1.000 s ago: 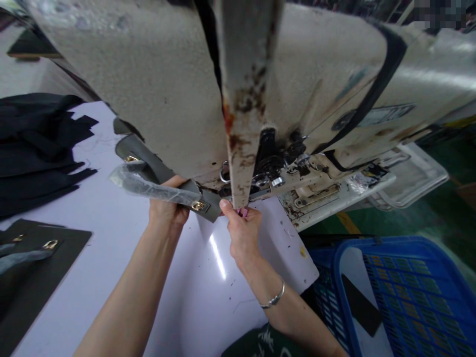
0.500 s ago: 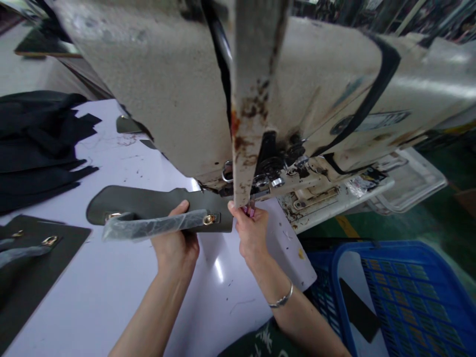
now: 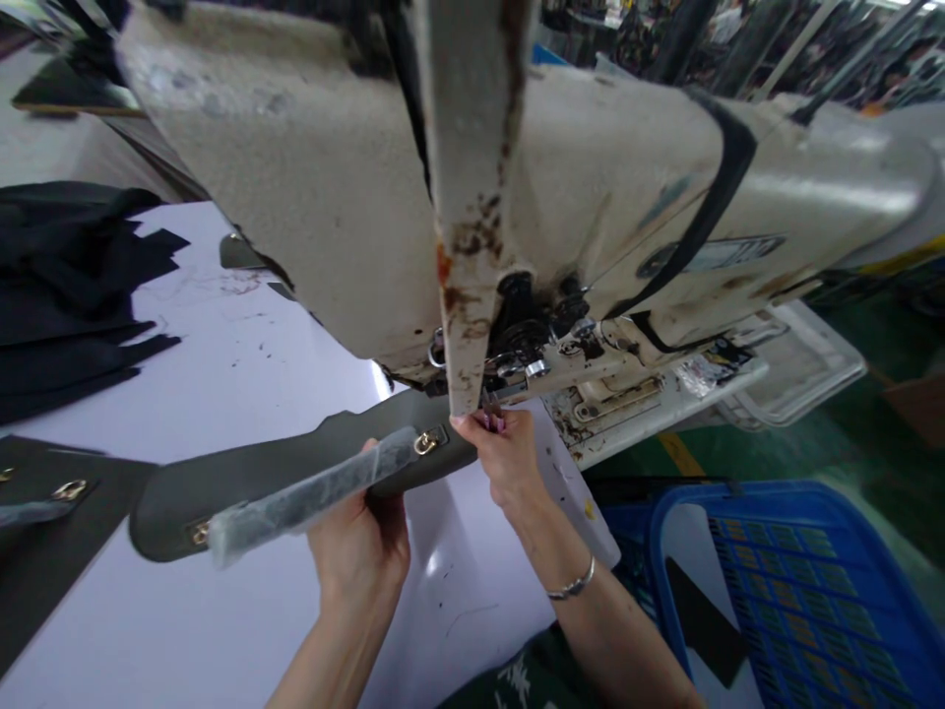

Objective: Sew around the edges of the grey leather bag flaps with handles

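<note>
A dark grey-green bag panel [image 3: 287, 458] lies tilted under the head of the sewing machine [image 3: 346, 187]. A handle [image 3: 310, 497] in clear plastic wrap is fixed to it by gold metal rings. My left hand [image 3: 361, 537] grips the panel's near edge below the handle, the thumb partly hidden behind the handle. My right hand [image 3: 506, 453] is closed around small pink-handled thread snips [image 3: 492, 418], their metal tips pointing up. Its thumb and forefinger are at the panel's right end, close to the needle area, which the machine's front bar hides.
Black fabric pieces [image 3: 66, 286] are stacked at the left of the white table [image 3: 214, 630]. Another dark panel with a wrapped handle [image 3: 51, 551] lies at the left edge. A blue basket [image 3: 804, 502] stands at lower right, a clear plastic tray [image 3: 819, 364] behind it.
The panel has turned, its left end swinging toward me, and the handle now slants. My left hand has moved slightly right and nearer with it. My right hand keeps its grip by the machine.
</note>
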`<act>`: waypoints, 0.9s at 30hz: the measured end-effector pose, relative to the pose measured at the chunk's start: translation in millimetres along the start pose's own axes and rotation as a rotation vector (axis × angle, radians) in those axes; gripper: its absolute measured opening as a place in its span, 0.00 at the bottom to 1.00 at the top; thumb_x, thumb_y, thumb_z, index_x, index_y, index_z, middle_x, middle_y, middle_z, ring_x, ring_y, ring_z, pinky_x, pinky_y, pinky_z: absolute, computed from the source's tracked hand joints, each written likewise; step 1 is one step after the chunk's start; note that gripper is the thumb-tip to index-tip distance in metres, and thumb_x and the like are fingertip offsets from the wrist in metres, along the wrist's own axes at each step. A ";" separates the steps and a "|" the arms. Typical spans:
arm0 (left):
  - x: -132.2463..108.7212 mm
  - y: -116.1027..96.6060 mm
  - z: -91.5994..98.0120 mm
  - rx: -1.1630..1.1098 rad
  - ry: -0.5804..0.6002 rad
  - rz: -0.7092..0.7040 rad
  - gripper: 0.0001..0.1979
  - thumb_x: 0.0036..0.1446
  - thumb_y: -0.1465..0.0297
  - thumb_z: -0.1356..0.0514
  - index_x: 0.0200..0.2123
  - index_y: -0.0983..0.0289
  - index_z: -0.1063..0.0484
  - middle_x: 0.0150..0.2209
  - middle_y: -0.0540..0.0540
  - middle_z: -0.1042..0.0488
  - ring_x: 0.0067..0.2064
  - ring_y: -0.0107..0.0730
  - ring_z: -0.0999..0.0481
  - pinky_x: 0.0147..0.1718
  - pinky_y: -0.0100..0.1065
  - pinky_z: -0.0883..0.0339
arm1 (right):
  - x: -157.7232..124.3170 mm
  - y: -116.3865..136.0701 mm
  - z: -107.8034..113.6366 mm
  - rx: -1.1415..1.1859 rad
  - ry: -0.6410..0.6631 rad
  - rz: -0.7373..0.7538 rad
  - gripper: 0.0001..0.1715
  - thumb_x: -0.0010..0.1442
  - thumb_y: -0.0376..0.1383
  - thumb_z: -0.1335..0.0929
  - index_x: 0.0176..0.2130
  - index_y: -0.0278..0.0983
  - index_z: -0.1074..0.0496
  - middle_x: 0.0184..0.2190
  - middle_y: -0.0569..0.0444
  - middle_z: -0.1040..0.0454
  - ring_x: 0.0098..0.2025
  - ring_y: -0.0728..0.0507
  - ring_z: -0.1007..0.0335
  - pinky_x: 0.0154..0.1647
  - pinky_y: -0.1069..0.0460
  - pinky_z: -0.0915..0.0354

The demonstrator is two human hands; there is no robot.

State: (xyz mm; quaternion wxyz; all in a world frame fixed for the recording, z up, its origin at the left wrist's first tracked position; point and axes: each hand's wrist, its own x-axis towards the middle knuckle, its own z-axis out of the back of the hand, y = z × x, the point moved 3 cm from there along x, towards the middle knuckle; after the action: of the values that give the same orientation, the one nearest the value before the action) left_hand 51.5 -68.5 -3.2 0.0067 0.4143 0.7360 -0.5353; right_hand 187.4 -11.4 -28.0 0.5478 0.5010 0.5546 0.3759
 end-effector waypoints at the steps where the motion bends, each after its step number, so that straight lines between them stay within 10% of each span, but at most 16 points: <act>1: -2.3 -0.2 3.4 0.033 0.025 0.004 0.10 0.46 0.78 0.29 0.28 0.61 0.27 0.31 0.46 0.22 0.38 0.28 0.21 0.40 0.26 0.23 | 2.0 1.6 0.1 -0.013 -0.001 0.010 0.23 0.49 0.43 0.24 0.18 0.37 0.37 0.19 0.62 0.44 0.25 0.51 0.52 0.27 0.53 0.51; 4: -10.9 -1.1 22.3 0.271 0.205 0.192 0.06 0.55 0.66 0.31 0.32 0.61 0.23 0.37 0.54 0.19 0.42 0.38 0.19 0.41 0.35 0.21 | 5.2 5.9 0.0 -0.048 0.000 0.047 0.23 0.50 0.43 0.24 0.17 0.37 0.37 0.18 0.62 0.43 0.24 0.51 0.51 0.27 0.53 0.50; 7: -22.5 -9.3 47.2 0.688 0.496 0.371 0.23 0.58 0.49 0.36 0.31 0.64 0.19 0.34 0.65 0.19 0.37 0.51 0.18 0.37 0.47 0.20 | 5.3 7.6 -1.2 -0.035 0.013 0.062 0.23 0.50 0.43 0.24 0.18 0.37 0.37 0.18 0.62 0.41 0.24 0.51 0.49 0.28 0.53 0.47; 12: -21.5 -48.7 38.0 1.218 0.542 -0.758 0.21 0.61 0.55 0.37 0.51 0.60 0.20 0.54 0.64 0.21 0.60 0.61 0.27 0.62 0.59 0.37 | 3.8 12.0 -2.4 0.008 0.015 0.048 0.18 0.49 0.41 0.24 0.19 0.37 0.33 0.20 0.61 0.38 0.25 0.50 0.46 0.29 0.53 0.45; 15: -9.7 -45.1 9.2 1.396 0.649 -1.143 0.30 0.64 0.58 0.39 0.66 0.65 0.33 0.69 0.68 0.37 0.71 0.63 0.44 0.69 0.61 0.52 | 3.7 16.3 -3.8 0.051 0.042 0.058 0.14 0.49 0.39 0.25 0.21 0.37 0.31 0.22 0.60 0.34 0.27 0.49 0.42 0.31 0.53 0.42; 27: 33.9 -42.4 -31.9 1.441 0.912 -1.065 0.24 0.62 0.52 0.40 0.56 0.57 0.22 0.55 0.67 0.26 0.60 0.65 0.32 0.60 0.60 0.41 | 7.7 23.0 -2.8 0.145 0.122 -0.051 0.19 0.45 0.40 0.25 0.21 0.38 0.38 0.19 0.62 0.41 0.23 0.52 0.51 0.26 0.54 0.48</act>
State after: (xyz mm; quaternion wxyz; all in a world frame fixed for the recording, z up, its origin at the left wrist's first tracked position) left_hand 16.9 -26.4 28.3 -0.7684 0.1021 0.2585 -0.5764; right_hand 188.7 1.3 -7.2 0.4845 0.5013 0.6253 0.3506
